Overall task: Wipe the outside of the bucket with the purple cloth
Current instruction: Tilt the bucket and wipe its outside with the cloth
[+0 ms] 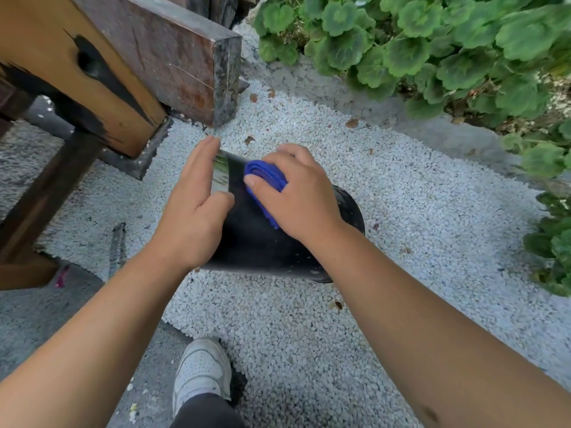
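- Pressing: right hand (304, 193), fingers curled round folded purple cloth (265, 177), mostly hidden beneath the palm.
- Left hand (194, 208): fingers straight, steadying black bucket (262, 242).
- Bucket: lying sideways on white gravel (401, 211); mouth out of sight.

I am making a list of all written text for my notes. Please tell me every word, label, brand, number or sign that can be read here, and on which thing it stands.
None can be read.
Black bucket: no label visible; its shiny base shows only reflections.
Purple cloth: no tag or print visible.
White shoe: no brand visible.
Wooden beam: only dark stains, no writing.
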{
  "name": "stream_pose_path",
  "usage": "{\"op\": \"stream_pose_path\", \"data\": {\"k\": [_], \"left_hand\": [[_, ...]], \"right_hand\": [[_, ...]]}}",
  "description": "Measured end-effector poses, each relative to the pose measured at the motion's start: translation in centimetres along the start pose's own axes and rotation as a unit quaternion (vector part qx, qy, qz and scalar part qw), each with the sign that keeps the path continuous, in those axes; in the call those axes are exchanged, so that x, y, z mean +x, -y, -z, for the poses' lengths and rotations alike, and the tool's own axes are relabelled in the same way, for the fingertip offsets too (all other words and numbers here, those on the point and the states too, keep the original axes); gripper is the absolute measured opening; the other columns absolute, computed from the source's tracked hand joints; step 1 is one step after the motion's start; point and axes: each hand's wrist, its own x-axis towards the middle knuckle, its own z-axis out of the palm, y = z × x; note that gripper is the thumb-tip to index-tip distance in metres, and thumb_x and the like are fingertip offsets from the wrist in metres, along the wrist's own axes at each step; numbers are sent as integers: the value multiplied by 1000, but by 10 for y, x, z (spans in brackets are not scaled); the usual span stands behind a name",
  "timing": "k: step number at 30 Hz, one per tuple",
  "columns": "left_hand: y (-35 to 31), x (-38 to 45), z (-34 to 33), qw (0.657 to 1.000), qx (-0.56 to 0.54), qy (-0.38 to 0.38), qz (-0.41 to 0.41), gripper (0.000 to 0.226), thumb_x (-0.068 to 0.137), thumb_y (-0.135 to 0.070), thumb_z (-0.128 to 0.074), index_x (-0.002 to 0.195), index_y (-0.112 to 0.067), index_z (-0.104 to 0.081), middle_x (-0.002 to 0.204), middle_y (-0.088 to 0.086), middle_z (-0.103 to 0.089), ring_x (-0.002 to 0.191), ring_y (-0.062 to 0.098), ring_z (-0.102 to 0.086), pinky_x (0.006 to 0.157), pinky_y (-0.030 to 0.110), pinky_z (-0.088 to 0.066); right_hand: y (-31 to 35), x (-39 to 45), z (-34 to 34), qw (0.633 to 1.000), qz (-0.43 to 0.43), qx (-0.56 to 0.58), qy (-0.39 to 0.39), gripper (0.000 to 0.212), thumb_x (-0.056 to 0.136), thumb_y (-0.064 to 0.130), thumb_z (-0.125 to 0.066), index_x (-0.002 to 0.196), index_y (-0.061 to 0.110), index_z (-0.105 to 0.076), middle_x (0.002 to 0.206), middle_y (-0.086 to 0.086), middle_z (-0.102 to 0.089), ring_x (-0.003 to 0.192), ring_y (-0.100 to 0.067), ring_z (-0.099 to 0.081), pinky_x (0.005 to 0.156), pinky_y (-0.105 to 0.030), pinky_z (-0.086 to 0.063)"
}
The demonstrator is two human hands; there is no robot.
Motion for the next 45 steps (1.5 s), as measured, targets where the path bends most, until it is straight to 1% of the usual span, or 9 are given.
{"op": "stream_pose_path", "data": {"k": [7,10,13,17,20,24,28,33,45], "left_hand": [[6,4,0,999,8,-30,21,80,76,-26,-37,155,-20,-26,160,-6,-25,136,-6,-18,107,6,-11],[2,2,-2,996,15,-84,-4,67,76,-21,-44,142,-18,-42,135,-5,-39,125,6,-39,105,28,-34],[7,-7,3,992,28,-111,-61,43,77,-19,-55,120,-19,-57,118,-7,-51,107,13,-55,89,19,-46],[24,-33,9,981,80,28,-175,63,82,-35,-66,139,-14,-48,157,11,-34,148,20,-30,115,28,-31],[30,-31,7,963,159,69,-206,72,83,-29,-76,142,-5,-44,162,16,-15,152,19,-12,120,22,-15],[18,-10,5,967,185,45,-168,80,80,-33,-78,145,-10,-39,157,9,-26,150,32,-17,120,52,-20],[8,5,-4,980,123,39,-153,88,79,-28,-76,151,-10,-29,158,8,-24,151,29,-18,117,53,-26],[1,18,1,989,-57,96,-102,95,63,-30,-46,150,-3,-21,155,23,-23,147,40,-20,118,59,-18],[4,20,3,983,-56,112,-134,84,77,-2,-50,149,-36,-21,164,-10,-7,152,4,-3,120,23,-14]], "right_hand": [[-87,-12,26,990,-129,-59,-15,47,80,64,-50,113,32,-63,122,15,-47,115,-19,-49,94,-32,-40],[-96,-12,26,988,-137,-61,-22,46,79,63,-50,113,34,-61,119,17,-45,110,-15,-51,87,-30,-40],[-97,-9,23,987,-145,-56,-41,41,79,60,-54,111,34,-62,112,18,-43,104,-12,-51,83,-28,-39],[-100,-3,24,987,-143,-57,-54,36,81,53,-59,110,31,-63,110,14,-45,95,-8,-47,82,-24,-35],[-98,3,27,988,-123,-87,-37,32,83,51,-58,104,27,-64,106,9,-49,89,-12,-49,78,-25,-35],[-82,10,40,991,-98,-68,-60,18,84,44,-62,90,26,-63,93,8,-56,85,-12,-52,75,-25,-37],[-31,13,46,995,14,31,-91,25,79,41,-62,89,20,-68,89,5,-61,83,-12,-56,80,-30,-47],[17,-6,4,986,140,-58,-65,47,86,50,-56,119,19,-67,132,-11,-55,115,-29,-50,105,-38,-37],[-75,-26,21,980,-62,-121,-144,43,86,55,-48,117,29,-63,136,-1,-51,115,-29,-48,99,-44,-43]]}}
